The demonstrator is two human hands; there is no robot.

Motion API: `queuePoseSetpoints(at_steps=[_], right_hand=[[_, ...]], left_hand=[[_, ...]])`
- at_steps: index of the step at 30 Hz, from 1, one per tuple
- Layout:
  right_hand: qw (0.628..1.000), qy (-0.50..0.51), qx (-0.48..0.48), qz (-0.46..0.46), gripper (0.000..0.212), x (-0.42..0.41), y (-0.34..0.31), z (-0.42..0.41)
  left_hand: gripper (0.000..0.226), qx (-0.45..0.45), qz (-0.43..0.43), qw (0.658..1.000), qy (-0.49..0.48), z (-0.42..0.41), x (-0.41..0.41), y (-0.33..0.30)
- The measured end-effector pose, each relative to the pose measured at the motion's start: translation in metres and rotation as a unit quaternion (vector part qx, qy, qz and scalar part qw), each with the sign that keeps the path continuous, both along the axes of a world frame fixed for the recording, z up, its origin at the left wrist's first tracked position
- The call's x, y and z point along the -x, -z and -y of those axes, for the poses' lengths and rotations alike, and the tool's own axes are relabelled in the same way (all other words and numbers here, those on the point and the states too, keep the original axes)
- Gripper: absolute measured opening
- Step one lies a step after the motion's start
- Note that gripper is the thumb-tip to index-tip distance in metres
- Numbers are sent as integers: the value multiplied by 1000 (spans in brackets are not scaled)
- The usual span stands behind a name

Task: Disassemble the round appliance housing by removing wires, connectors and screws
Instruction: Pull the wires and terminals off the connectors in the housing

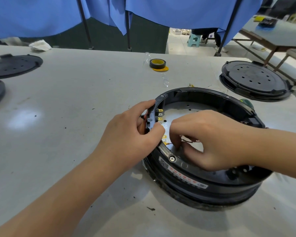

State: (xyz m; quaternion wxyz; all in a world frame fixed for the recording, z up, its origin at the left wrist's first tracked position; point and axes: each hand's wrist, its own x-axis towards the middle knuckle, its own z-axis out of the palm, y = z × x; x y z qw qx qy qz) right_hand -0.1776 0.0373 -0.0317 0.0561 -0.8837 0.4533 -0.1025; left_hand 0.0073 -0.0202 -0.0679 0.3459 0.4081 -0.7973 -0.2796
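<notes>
Background: blue curtains [41,14] hang on dark poles behind the tabletop; through a gap a small green stool [193,40] stands on a light floor.
Tabletop: pale grey tabletop [67,103], a little dirty, with small dark specks.
Round housing: black round appliance housing [203,183] lies on the near right part of the tabletop, open side up; a shiny metal plate with small holes shows inside it.
Left hand: left hand [132,134] grips the left rim of the housing, thumb on the inner side, fingers curled around the outer side.
Right hand: right hand [207,139] reaches down inside the ring, fingers curled and pinching thin wires [189,140] just above the metal plate.
Connectors: brass terminals [160,114] sit on the inner wall, just beside the left thumb.
Screw: one silver screw [172,158] sits in the near rim, between the two hands.
Label: white sticker with red marks [181,175] is on the front rim.
Tape: roll of black tape [157,63] with a yellow core lies at the far middle.
Other parts: a second black housing with a perforated lid [253,81] rests at the far right; black round covers [14,65] lie at the far left; a crumpled white cloth [40,45] is at the far edge.
</notes>
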Motion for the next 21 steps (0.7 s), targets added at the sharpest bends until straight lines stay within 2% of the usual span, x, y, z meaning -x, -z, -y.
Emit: queuePoseSetpoints(at_steps=[3,7,10,16,21], right_hand=[[995,66,-50,51,13,-4,0,2],[987,121,-79,66,16,-14,3,7],[987,135,-63,59,3,-20,5,5],[985,138,-61,84,9,-23,7,1],[987,130,-74,65,17,-23,2,5]], left_hand=[[49,-3,-5,1000,2,-1,0,0],[47,12,-4,1000,16,-3,1,-2],[50,19,-3,1000,13,-2,2,-1],[59,11,0,1000,18,1,1,0],[59,8,0,1000,19,3,1,0]])
